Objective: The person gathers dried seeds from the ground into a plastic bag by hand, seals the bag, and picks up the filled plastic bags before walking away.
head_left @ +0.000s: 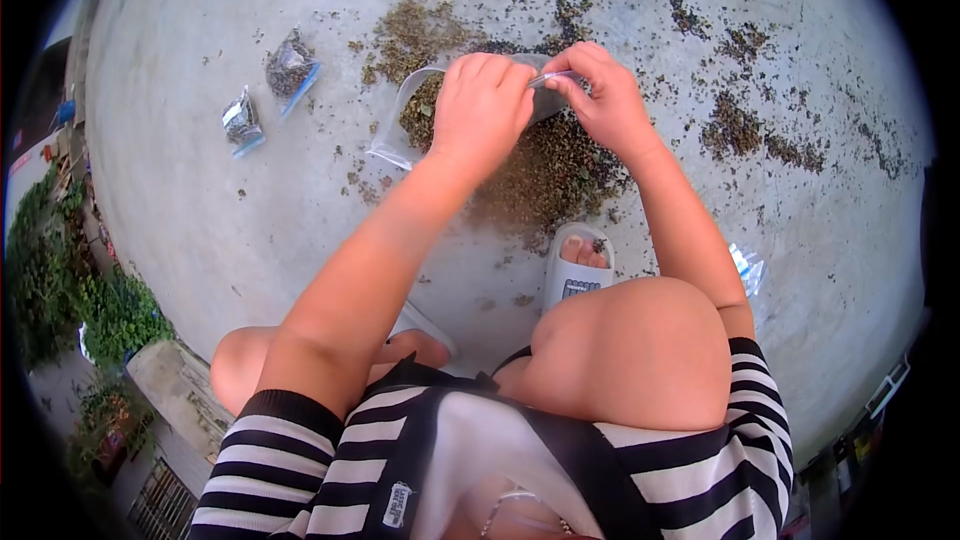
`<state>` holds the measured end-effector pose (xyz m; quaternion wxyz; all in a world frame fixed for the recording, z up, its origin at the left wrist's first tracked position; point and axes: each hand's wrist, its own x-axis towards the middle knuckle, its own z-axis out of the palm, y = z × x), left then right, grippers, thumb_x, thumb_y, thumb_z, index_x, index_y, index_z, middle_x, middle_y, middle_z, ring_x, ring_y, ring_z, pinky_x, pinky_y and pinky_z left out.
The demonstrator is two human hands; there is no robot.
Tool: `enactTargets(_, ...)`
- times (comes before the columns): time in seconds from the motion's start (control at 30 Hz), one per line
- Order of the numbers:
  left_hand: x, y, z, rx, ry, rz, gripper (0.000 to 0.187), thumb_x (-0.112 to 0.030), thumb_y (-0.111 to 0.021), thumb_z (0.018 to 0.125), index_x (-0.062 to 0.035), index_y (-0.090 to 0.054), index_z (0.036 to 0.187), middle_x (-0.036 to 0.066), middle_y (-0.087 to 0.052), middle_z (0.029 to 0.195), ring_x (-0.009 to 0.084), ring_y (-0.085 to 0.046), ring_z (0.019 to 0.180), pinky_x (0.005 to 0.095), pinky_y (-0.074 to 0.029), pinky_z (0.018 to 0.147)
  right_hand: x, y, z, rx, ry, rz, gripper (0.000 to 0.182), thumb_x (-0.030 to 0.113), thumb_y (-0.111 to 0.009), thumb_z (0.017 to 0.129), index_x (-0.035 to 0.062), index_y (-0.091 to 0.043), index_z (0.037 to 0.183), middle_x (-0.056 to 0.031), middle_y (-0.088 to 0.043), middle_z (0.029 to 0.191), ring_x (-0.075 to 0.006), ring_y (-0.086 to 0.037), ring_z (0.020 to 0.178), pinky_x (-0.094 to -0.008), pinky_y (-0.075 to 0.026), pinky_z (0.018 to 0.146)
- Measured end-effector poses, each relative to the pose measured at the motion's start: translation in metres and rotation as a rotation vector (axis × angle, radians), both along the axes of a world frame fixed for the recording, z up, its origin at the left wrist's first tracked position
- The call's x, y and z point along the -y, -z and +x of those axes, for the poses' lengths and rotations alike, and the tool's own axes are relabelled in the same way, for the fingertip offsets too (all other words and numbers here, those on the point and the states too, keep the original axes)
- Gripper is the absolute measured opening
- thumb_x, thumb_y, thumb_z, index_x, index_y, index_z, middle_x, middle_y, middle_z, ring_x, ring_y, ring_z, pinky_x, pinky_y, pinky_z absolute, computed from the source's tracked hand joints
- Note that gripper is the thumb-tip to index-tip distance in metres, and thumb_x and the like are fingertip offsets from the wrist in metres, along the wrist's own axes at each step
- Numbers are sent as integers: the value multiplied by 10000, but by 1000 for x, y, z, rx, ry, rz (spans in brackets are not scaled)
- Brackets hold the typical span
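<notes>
A clear plastic bag (396, 134) with brown-green dried plant bits in its left part lies over the pile (560, 175) on the concrete. My left hand (484, 105) is closed on the bag's upper edge, its fingers curled and partly hidden by the back of the hand. Just to the right, my right hand (600, 98) pinches the same edge between thumb and fingers. The bag's middle is hidden behind my left hand.
Two filled zip bags, one larger (291, 68) and one smaller (242, 124), lie at the left. More plant bits (732, 127) are scattered at the right. A blue-white packet (747, 270) lies beside my right elbow. My sandalled foot (580, 265) is below the pile.
</notes>
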<state>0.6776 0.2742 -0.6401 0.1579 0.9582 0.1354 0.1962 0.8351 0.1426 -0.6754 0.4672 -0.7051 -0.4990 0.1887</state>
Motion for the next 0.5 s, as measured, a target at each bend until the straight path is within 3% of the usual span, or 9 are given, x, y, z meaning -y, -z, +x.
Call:
enactTargets(0.1, -1, -5, -2, -25, 0, 13, 146, -136, -816, 830, -110, -723, 940, 41, -654, 906, 291, -644, 966, 450, -497, 951, -1, -1, -2, -124, 73, -8, 94, 100, -759, 945, 47, -715, 1009, -82, -691, 919, -276, -654, 920, -375, -537, 807)
enactTargets(0.2, -10, 1, -6, -7, 33, 50, 129, -152, -808, 847, -119, -718, 933, 46, -643, 876, 294, -652, 931, 457, -516, 909, 3, 1, -2, -212, 79, -58, 102, 105, -756, 950, 41, -714, 1018, -82, -699, 938, -248, -661, 922, -361, -537, 826)
enactTargets(0.4, -7, 7, -11, -135, -15, -113, 100, -158, -779, 878, -115, -719, 946, 71, -647, 876, 310, -661, 896, 463, -529, 826, 6, 13, -2, -292, 32, -35, 100, 72, -736, 971, 16, -733, 1054, -61, -724, 1008, -173, -668, 961, -315, -529, 890)
enactTargets(0.5, -8, 10, -7, -182, -27, -73, 98, -183, -769, 906, -114, -720, 955, 69, -668, 892, 313, -674, 888, 446, -540, 786, 8, 18, -2, -316, 44, -24, 106, 90, -744, 961, 25, -722, 1042, -76, -722, 970, -206, -676, 922, -333, -545, 832)
